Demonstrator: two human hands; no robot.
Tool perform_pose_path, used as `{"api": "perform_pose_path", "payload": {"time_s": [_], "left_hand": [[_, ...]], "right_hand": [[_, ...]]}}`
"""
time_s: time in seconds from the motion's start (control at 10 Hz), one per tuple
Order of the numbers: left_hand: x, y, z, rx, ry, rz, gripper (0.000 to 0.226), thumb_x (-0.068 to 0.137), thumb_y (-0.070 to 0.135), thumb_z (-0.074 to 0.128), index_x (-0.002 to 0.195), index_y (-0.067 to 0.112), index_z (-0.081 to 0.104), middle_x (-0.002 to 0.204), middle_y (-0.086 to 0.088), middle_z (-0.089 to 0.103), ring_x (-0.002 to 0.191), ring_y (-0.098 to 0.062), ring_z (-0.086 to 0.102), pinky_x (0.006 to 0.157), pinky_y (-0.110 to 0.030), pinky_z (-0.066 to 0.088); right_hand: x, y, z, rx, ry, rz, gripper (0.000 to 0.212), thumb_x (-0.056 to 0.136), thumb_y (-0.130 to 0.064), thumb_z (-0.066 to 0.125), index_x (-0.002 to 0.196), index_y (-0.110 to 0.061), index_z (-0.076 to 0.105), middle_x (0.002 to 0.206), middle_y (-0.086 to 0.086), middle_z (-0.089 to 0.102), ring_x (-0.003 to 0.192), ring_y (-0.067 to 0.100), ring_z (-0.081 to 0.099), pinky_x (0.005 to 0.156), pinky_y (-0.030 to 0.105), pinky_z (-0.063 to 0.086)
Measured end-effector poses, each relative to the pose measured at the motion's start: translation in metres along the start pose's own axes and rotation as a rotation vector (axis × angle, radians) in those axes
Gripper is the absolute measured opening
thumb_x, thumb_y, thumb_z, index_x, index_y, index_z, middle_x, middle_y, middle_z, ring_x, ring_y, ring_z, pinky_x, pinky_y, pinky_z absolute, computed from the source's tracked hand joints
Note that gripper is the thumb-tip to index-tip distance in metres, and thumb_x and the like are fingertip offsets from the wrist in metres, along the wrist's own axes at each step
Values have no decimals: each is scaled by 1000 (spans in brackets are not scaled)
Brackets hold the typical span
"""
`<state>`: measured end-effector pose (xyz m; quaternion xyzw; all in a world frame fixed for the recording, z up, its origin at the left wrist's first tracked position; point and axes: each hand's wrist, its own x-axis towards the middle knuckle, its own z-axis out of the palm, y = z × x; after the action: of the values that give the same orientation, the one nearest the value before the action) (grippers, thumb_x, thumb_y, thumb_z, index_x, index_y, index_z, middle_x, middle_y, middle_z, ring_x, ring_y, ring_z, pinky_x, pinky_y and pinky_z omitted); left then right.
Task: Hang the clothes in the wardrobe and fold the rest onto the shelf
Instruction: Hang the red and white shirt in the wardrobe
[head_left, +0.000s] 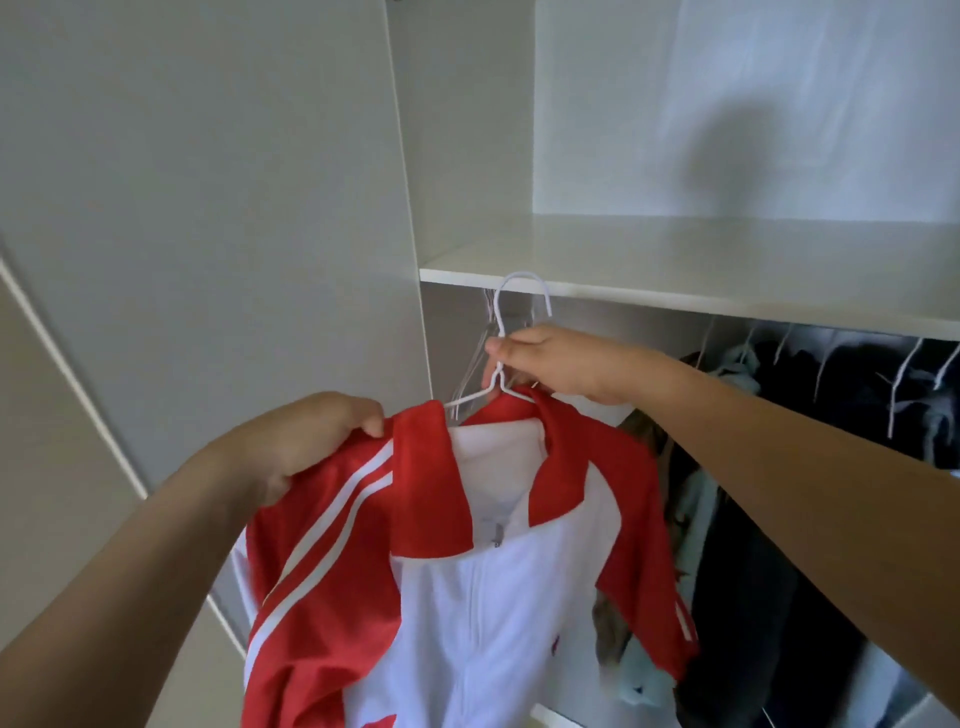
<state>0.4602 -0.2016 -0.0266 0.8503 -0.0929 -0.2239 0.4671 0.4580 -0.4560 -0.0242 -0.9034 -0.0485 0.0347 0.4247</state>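
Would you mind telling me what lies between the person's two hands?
In the head view, the jacket's red collar and the white hanger's arm span between left hand and right hand.

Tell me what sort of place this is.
Most likely a home bedroom, at an open built-in wardrobe. A white shelf spans it, dark clothes hang on hangers beneath it, and the right hand holds a white hanger bearing a red and white jacket.

At 6 o'clock your jacket (467, 597) runs off the frame's edge; the shelf (675, 291) hides the hung clothes' (831, 415) rail.
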Motion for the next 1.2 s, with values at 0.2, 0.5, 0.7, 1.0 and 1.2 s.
{"api": "perform_pose_path", "payload": {"time_s": [0.2, 0.5, 0.7, 1.0, 1.2], "left_hand": [[-2, -7, 6, -88, 36, 15, 25, 79, 2, 48, 62, 4, 66, 72, -23, 64, 65, -32, 60, 74, -44, 52], [52, 1, 65, -104, 202, -8, 19, 86, 7, 51, 81, -5, 65, 83, -26, 68, 71, -33, 61, 72, -42, 55], [120, 0, 131, -41, 246, 36, 29, 92, 10, 45, 112, -4, 60, 79, -3, 54, 76, -22, 53, 81, -36, 49], [212, 29, 226, 84, 245, 153, 27, 99, 17, 40, 92, -1, 59, 84, -10, 57, 82, -26, 54, 71, -27, 38], [258, 48, 268, 62, 309, 205, 32, 101, 21, 34, 113, 3, 57, 107, -11, 63, 89, -22, 58, 81, -29, 46]], "right_hand": [[14, 6, 12, 9, 83, -42, 39, 100, -44, 39, 89, -23, 70, 88, -6, 70, 84, 4, 64, 83, 15, 48], [-5, 58, -10, -122, 86, 182, 34, 99, -39, 43, 122, -17, 57, 124, 0, 57, 109, 16, 54, 93, 27, 41], [-24, 105, -35, -165, 158, 371, 45, 98, -27, 47, 141, -15, 41, 148, 3, 38, 134, 21, 38, 109, 31, 30], [-21, 172, -61, -156, 324, 427, 51, 97, -18, 46, 145, -10, 32, 134, 11, 47, 111, 18, 51, 88, 23, 42], [-12, 213, -77, -136, 433, 420, 33, 92, -3, 46, 124, 1, 50, 86, 6, 57, 71, 12, 51, 56, 17, 39]]}}
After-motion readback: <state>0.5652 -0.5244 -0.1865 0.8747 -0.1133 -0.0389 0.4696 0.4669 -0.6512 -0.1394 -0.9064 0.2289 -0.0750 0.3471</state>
